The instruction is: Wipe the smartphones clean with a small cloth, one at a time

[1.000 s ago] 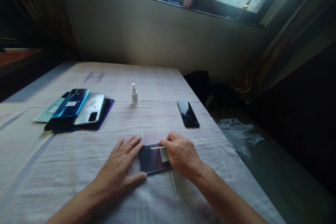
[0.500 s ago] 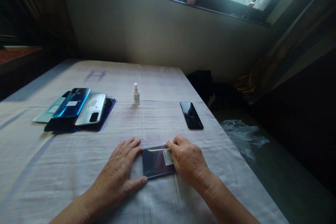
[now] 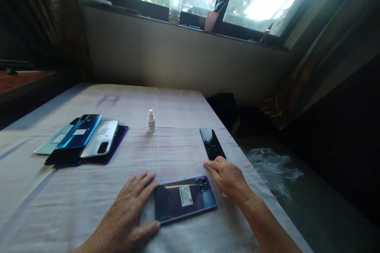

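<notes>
A dark blue phone [image 3: 184, 199] lies back-up on the white cloth, a small white-and-green sticker in its middle and two camera lenses at its right end. My left hand [image 3: 130, 213] rests flat on the cloth, fingers spread against the phone's left edge. Off the phone's right end, my right hand [image 3: 228, 176] hovers with fingers loosely curled and holds nothing. Its fingertips are just short of a black phone [image 3: 212, 143] lying further back.
A pile of several phones [image 3: 84, 138] in teal, blue, silver and purple lies at the left. A small white dropper bottle [image 3: 151, 121] stands mid-table. The table's right edge [image 3: 252, 174] drops to a dark floor with crumpled clear plastic [image 3: 273, 166]. A bottle and cup stand on the windowsill.
My right hand has lifted off the dark blue phone and moved right and back, uncovering its camera end. The view has tilted up. The left hand stays put.
</notes>
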{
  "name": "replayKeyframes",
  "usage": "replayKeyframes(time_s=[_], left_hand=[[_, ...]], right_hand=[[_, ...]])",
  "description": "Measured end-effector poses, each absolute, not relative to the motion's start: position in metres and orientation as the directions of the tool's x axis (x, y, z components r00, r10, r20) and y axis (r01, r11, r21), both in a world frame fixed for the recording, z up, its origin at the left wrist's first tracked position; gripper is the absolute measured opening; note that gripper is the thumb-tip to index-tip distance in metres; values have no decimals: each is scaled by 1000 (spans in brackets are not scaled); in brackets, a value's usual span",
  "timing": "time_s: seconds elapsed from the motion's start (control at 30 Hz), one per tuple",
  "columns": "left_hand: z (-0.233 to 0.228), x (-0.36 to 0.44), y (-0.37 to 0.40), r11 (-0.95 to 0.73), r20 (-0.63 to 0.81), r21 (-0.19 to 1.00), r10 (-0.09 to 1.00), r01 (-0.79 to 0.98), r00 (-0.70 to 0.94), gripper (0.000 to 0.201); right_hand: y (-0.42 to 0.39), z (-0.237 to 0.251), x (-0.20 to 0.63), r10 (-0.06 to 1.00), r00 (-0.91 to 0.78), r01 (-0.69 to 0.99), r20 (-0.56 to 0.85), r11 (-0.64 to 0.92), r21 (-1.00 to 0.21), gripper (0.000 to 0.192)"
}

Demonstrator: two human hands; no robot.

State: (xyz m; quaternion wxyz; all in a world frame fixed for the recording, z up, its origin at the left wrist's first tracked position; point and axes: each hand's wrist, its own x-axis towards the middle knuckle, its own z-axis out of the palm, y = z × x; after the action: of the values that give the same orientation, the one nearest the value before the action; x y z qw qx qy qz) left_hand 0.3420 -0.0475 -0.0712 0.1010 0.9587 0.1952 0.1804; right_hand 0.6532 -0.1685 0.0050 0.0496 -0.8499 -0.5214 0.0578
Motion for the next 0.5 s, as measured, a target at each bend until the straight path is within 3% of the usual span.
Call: replayKeyframes(time_s=[0.33,0.5], left_hand=[[-74,339,-42,-931,363,171,364,323,858,82],[-77,340,-42,-926,345,169,377,338,860,82]], right_hand=[[-190,2,656,877,475,849,-65,-477,-227,29],[-197,-3,660,891,451,829,-56,-441,-343,31]])
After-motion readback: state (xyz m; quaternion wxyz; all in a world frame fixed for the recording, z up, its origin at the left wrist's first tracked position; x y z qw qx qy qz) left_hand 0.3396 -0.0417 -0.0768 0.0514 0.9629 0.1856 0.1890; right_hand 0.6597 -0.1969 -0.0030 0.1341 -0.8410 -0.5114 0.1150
